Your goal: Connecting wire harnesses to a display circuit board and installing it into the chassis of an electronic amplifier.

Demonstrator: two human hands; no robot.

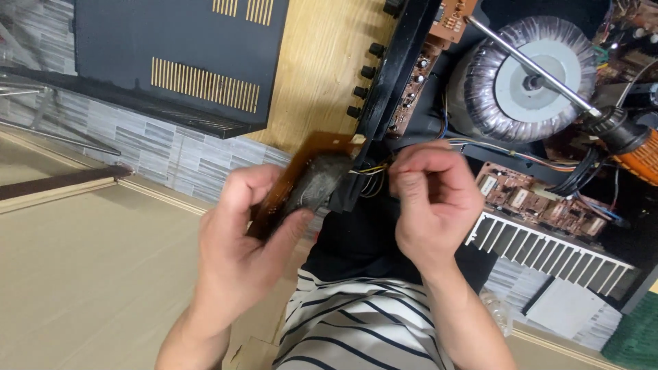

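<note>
Home electronics-repair corner. An opened amplifier chassis lies on a light wooden tabletop: inside it, a toroidal transformer, with brown circuit boards and a white finned heat sink beside that. Left of the chassis rests its removed black vented cover; beyond the tabletop, grey patterned flooring and beige panels.

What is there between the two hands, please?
In the head view, a short bundle of thin wires runs from the brown circuit board in the left hand toward the right hand.
</note>
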